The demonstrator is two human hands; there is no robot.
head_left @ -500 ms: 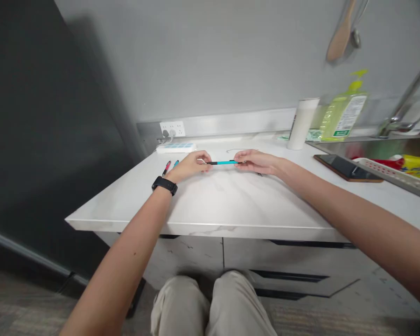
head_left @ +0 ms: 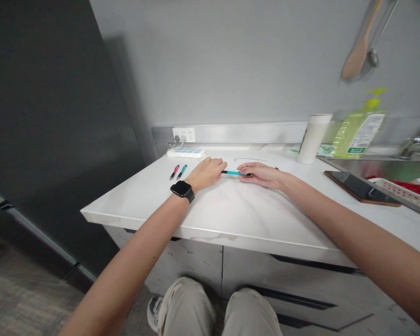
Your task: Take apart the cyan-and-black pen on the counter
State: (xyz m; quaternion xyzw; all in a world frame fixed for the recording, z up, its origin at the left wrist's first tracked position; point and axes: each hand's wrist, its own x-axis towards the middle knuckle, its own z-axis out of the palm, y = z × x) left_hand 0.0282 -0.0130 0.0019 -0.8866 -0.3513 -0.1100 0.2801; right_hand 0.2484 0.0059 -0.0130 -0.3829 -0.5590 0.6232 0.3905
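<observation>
A turquoise pen (head_left: 233, 172) with black ends is held level just above the white countertop (head_left: 210, 219), spanning both hands. My left hand (head_left: 206, 173), wearing a black watch (head_left: 182, 189) at its wrist, is closed around the pen's left end, back of the hand up. At the other end, my right hand (head_left: 261, 175) pinches the pen between thumb and fingers. To the left of my left hand lie a red pen (head_left: 174, 171) and another turquoise pen (head_left: 182, 171), side by side. A small dark thing peeks out behind my right wrist, mostly hidden.
A power strip (head_left: 186, 153) lies near the wall socket (head_left: 184, 135). A thin wire-like piece (head_left: 250, 160) rests behind my hands. On the right are a white bottle (head_left: 314, 139), a soap pump bottle (head_left: 360, 128), a phone (head_left: 360, 188) and a sink with a basket (head_left: 406, 193).
My left hand has turned palm-down and covers more of the pen's left end. The view has shifted, and both pens on the counter are now fully visible.
</observation>
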